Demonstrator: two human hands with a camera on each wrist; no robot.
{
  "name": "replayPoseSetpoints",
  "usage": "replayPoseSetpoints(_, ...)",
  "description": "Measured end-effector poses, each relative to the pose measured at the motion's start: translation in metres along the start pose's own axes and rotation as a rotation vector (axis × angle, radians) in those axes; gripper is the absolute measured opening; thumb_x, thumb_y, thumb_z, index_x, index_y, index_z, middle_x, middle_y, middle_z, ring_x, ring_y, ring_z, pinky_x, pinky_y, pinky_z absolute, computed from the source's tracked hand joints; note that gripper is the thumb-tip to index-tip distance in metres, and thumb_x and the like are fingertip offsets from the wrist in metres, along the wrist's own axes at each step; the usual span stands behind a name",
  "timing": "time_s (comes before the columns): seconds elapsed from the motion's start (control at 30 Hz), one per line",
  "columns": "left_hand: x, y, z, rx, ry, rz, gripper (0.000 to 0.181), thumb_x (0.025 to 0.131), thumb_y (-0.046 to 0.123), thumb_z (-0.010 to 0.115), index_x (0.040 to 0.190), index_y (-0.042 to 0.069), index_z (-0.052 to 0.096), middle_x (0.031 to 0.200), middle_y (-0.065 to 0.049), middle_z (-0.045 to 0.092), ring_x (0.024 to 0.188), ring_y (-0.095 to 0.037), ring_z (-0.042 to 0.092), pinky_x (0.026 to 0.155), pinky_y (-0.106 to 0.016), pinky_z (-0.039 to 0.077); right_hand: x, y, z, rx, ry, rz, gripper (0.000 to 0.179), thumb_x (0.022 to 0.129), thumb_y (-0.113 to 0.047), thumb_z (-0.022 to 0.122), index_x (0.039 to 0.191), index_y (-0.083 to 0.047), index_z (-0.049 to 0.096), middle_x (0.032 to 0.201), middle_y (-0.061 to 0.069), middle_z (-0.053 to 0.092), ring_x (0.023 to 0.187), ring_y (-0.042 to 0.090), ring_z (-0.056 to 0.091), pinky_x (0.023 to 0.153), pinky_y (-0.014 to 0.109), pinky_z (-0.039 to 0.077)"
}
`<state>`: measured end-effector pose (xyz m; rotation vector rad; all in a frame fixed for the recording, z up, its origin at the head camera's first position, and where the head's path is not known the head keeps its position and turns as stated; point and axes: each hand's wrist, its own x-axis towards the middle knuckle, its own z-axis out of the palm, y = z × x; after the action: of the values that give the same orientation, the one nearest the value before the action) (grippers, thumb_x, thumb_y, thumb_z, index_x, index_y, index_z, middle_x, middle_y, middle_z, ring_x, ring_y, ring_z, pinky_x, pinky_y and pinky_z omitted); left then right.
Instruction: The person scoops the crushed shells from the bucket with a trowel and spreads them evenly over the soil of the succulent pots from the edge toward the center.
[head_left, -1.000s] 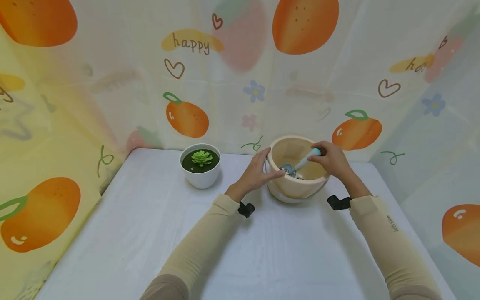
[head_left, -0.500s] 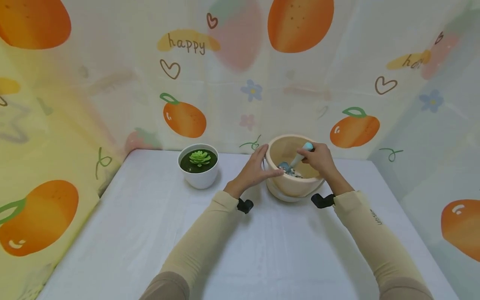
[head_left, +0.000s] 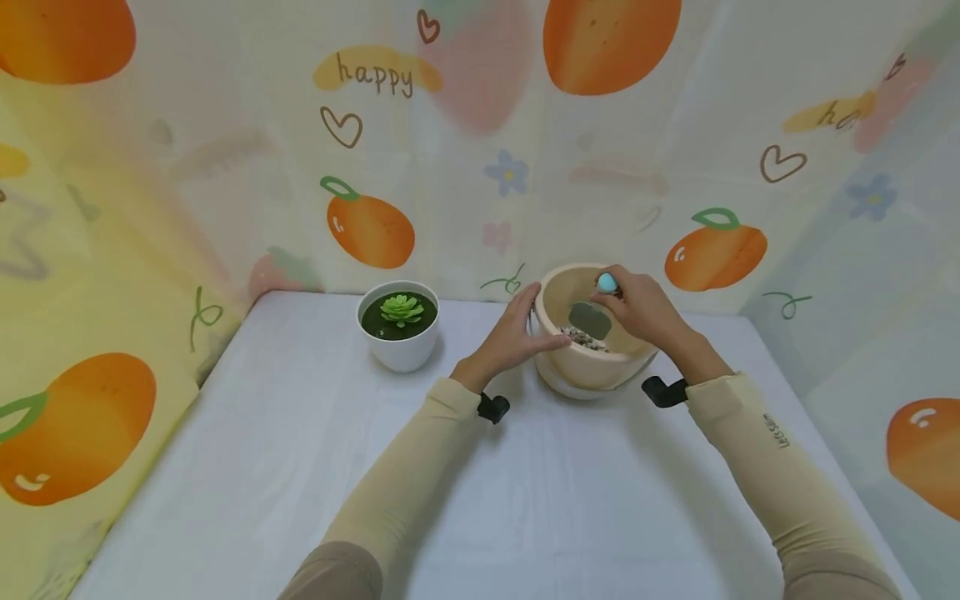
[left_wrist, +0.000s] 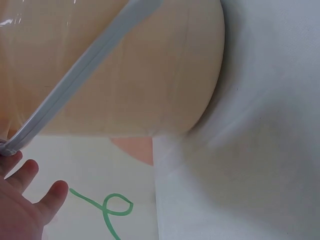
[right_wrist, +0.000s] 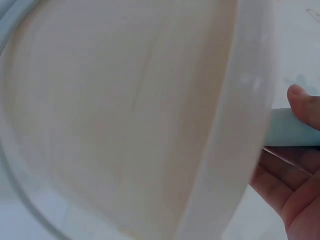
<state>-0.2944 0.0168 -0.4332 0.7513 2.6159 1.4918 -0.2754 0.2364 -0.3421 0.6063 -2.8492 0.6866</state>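
Note:
A beige bucket with a grey carrying handle stands at the back right of the table, pale gravel in its bottom. My left hand rests on its left side, thumb along the near rim and fingers fairly straight; the left wrist view shows the fingers spread beside the bucket wall. My right hand, over the right rim, grips the light blue handle of a small shovel. The shovel's grey blade is inside the bucket, just above the gravel in the head view.
A white pot with a green succulent stands left of the bucket. The table has a white cloth. Printed curtains hang right behind it and along both sides.
The shovel first swings left, then its blade turns and lifts, showing its flat grey face and more gravel. The handle end now points toward the head camera. My left hand stays at the rim.

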Motion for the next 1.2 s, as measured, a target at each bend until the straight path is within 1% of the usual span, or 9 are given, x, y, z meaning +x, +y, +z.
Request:
replayPoseSetpoints(0.2, 0.0, 0.001, 0.001, -0.024, -0.006, -0.012, 0.105, 0.079, 0.047, 0.075, 0.157, 0.014, 0.013, 0.163, -0.007, 0.017, 0.151, -0.024, 0.019, 0.119, -0.046, 0.027, 0.0, 0.014, 0.006, -0.049, -0.046, 0.02, 0.021, 0.097, -0.017, 0.06, 0.105, 0.002, 0.053, 0.085, 0.017, 0.061, 0.07, 0.027, 0.054, 0.068, 0.04, 0.045)
replayPoseSetpoints(0.33, 0.0, 0.0, 0.002, -0.031, 0.0, -0.001, 0.104, 0.08, 0.046, 0.076, 0.157, 0.014, 0.014, 0.163, -0.007, 0.018, 0.151, -0.024, 0.019, 0.119, -0.047, 0.027, 0.0, 0.016, 0.012, -0.042, -0.069, 0.01, 0.018, 0.096, -0.013, 0.06, 0.104, 0.002, 0.053, 0.09, 0.017, 0.06, 0.076, 0.029, 0.055, 0.073, 0.044, 0.046)
replayPoseSetpoints(0.47, -0.001, 0.002, 0.002, -0.037, -0.004, -0.008, 0.104, 0.08, 0.046, 0.076, 0.157, 0.014, 0.014, 0.163, -0.007, 0.018, 0.15, -0.024, 0.02, 0.119, -0.047, 0.027, 0.001, 0.018, 0.015, -0.052, -0.084, 0.015, 0.02, 0.096, -0.012, 0.06, 0.107, 0.003, 0.053, 0.094, 0.018, 0.06, 0.081, 0.03, 0.055, 0.077, 0.047, 0.047)
replayPoseSetpoints(0.67, -0.001, 0.003, 0.001, -0.04, -0.003, -0.026, 0.105, 0.079, 0.046, 0.076, 0.157, 0.013, 0.014, 0.163, -0.007, 0.017, 0.151, -0.024, 0.019, 0.119, -0.047, 0.027, 0.004, 0.02, 0.008, -0.062, -0.142, 0.06, 0.018, 0.097, -0.015, 0.059, 0.1, 0.001, 0.052, 0.081, 0.013, 0.057, 0.07, 0.025, 0.053, 0.068, 0.039, 0.044)
replayPoseSetpoints(0.8, -0.001, 0.003, 0.0, -0.027, 0.009, -0.016, 0.104, 0.079, 0.045, 0.077, 0.157, 0.013, 0.016, 0.163, -0.007, 0.019, 0.15, -0.024, 0.021, 0.119, -0.047, 0.028, 0.004, 0.021, 0.003, -0.055, -0.153, 0.082, 0.02, 0.098, -0.017, 0.058, 0.097, 0.002, 0.052, 0.076, 0.01, 0.053, 0.069, 0.025, 0.051, 0.068, 0.038, 0.042)
replayPoseSetpoints(0.87, -0.001, 0.003, -0.001, -0.023, 0.014, -0.012, 0.103, 0.079, 0.045, 0.077, 0.156, 0.013, 0.017, 0.162, -0.007, 0.02, 0.15, -0.024, 0.021, 0.119, -0.047, 0.028, 0.005, 0.022, 0.001, -0.049, -0.137, 0.112, 0.023, 0.098, -0.019, 0.057, 0.097, 0.003, 0.052, 0.075, 0.01, 0.052, 0.07, 0.025, 0.051, 0.068, 0.037, 0.042)
replayPoseSetpoints(1.03, 0.0, 0.003, -0.001, -0.026, 0.012, -0.013, 0.104, 0.078, 0.044, 0.078, 0.156, 0.013, 0.017, 0.162, -0.008, 0.02, 0.15, -0.024, 0.021, 0.119, -0.048, 0.027, 0.006, 0.024, 0.003, -0.012, -0.036, 0.215, 0.03, 0.1, -0.023, 0.054, 0.09, 0.004, 0.05, 0.073, 0.011, 0.047, 0.068, 0.027, 0.047, 0.063, 0.034, 0.038)
replayPoseSetpoints(1.13, 0.0, 0.003, 0.0, -0.034, 0.006, -0.012, 0.104, 0.078, 0.044, 0.078, 0.156, 0.012, 0.017, 0.163, -0.008, 0.019, 0.15, -0.024, 0.022, 0.119, -0.048, 0.027, 0.007, 0.023, 0.008, 0.022, 0.036, 0.304, 0.032, 0.099, -0.025, 0.054, 0.084, 0.002, 0.049, 0.07, 0.009, 0.044, 0.068, 0.026, 0.047, 0.06, 0.03, 0.036)
replayPoseSetpoints(1.2, -0.001, 0.003, 0.0, -0.035, 0.006, -0.017, 0.104, 0.078, 0.044, 0.078, 0.157, 0.012, 0.017, 0.163, -0.007, 0.019, 0.15, -0.024, 0.022, 0.119, -0.048, 0.028, 0.008, 0.02, 0.011, 0.081, 0.069, 0.371, 0.031, 0.099, -0.025, 0.055, 0.082, 0.0, 0.049, 0.069, 0.008, 0.046, 0.066, 0.023, 0.051, 0.058, 0.028, 0.038)
